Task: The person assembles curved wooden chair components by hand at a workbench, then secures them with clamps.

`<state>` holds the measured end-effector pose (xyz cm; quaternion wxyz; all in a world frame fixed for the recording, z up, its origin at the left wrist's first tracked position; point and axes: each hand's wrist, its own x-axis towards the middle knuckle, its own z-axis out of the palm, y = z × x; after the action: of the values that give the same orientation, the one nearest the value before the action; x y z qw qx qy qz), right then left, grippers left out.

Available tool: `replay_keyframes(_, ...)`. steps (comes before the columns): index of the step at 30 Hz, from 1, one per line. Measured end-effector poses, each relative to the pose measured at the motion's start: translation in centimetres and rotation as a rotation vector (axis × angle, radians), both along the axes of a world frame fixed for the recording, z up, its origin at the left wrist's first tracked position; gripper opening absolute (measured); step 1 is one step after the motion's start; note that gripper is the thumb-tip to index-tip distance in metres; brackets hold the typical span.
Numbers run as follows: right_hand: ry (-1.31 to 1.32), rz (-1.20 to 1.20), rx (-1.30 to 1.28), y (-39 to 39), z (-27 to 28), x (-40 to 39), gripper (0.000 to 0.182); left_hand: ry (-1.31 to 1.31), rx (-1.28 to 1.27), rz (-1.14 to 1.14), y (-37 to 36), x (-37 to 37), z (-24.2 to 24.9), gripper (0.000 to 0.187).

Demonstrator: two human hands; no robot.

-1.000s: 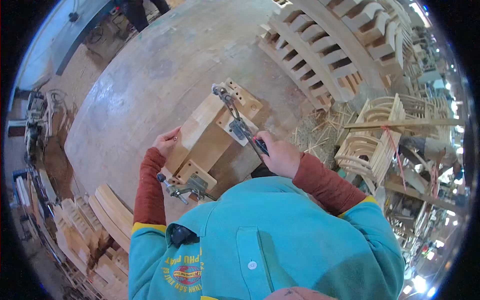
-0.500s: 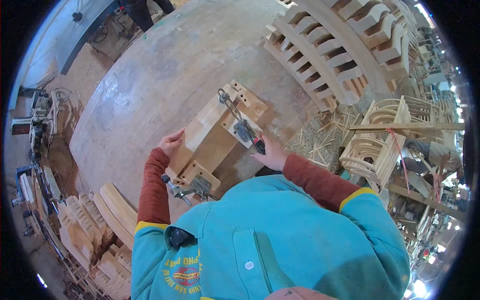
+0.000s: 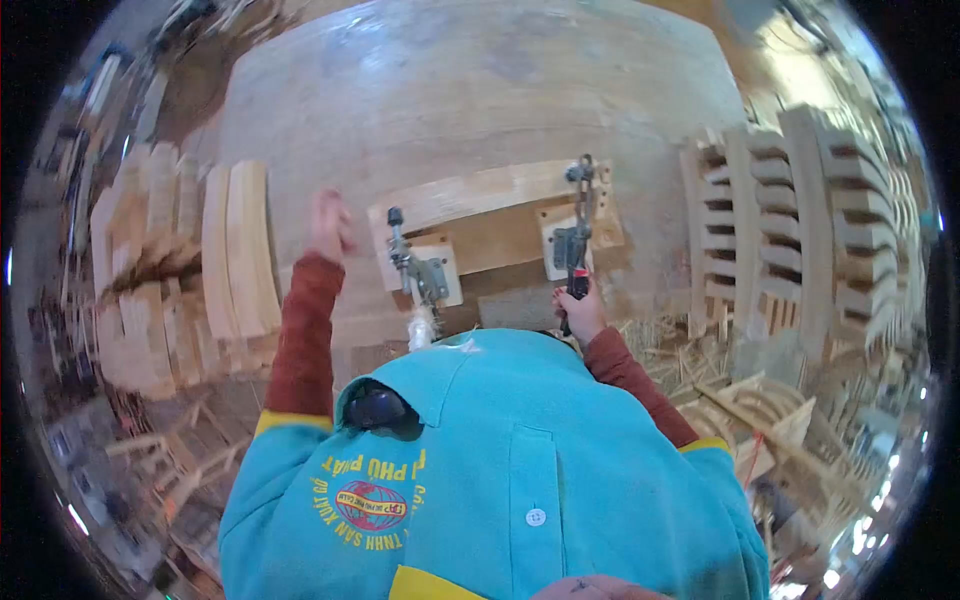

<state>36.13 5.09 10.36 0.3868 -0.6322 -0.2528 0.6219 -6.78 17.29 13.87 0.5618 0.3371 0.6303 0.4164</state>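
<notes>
My right hand (image 3: 586, 309) is closed round the red-and-black handle of a toggle clamp (image 3: 572, 245) at the right of a wooden jig (image 3: 510, 238). This clamp's long arm reaches over the right end of a pale curved wooden board (image 3: 470, 198) lying along the jig's far side. A second toggle clamp (image 3: 430, 276) sits on the jig's left end, its rod pointing away from me. My left hand (image 3: 330, 225) is in the air left of the board, apart from it. Motion smears its fingers, and nothing shows in them.
Two curved boards (image 3: 240, 250) and stacked wooden blocks (image 3: 140, 270) lie on the left. Rows of shaped wooden parts (image 3: 775, 220) stand on the right. The worktable (image 3: 480, 75) extends beyond the jig. Wood strips and frames (image 3: 770, 410) are at lower right.
My left hand has let go of the board's left end and moved away from it. My right hand still holds the clamp handle. The view has turned, so the jig now lies nearly crosswise.
</notes>
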Motion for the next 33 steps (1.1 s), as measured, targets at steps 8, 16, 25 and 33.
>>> replay_keyframes(8,-0.083,0.086,-0.004,0.3,-1.2,0.4,0.015,-0.230,-0.132,-0.370,-13.7,12.5,5.6,0.073)
replay_keyframes(16,-0.311,0.142,0.065,0.1,-1.7,0.5,0.009,0.478,-0.020,-0.177,-16.1,14.7,-1.1,0.084)
replay_keyframes(25,-0.395,0.160,0.134,-1.0,-6.8,0.9,0.039,0.098,-0.145,0.154,-15.0,14.5,-9.4,0.051)
replay_keyframes(33,-0.524,0.124,0.023,-1.0,-5.3,0.5,0.045,0.372,0.011,0.149,-14.5,15.9,-6.0,0.045)
